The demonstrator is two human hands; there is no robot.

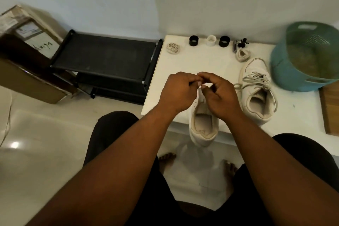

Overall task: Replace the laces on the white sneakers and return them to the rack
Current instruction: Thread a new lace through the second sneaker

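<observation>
Your left hand [180, 88] and right hand [218, 91] both pinch something small, likely lace, over the near sneaker [202, 124] at the surface [192, 60] edge, close for easy threading.

A home, prob. entryway; black shoe rack [108, 60] on tiled floor [45, 143], cardboard boxes [27, 51] by wall.

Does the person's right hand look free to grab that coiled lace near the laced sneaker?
Probably not at once. The right hand is busy pinching something over the near sneaker together with the left hand. Otherwise the coiled lace lies uncovered on the table, nothing blocking it.
</observation>
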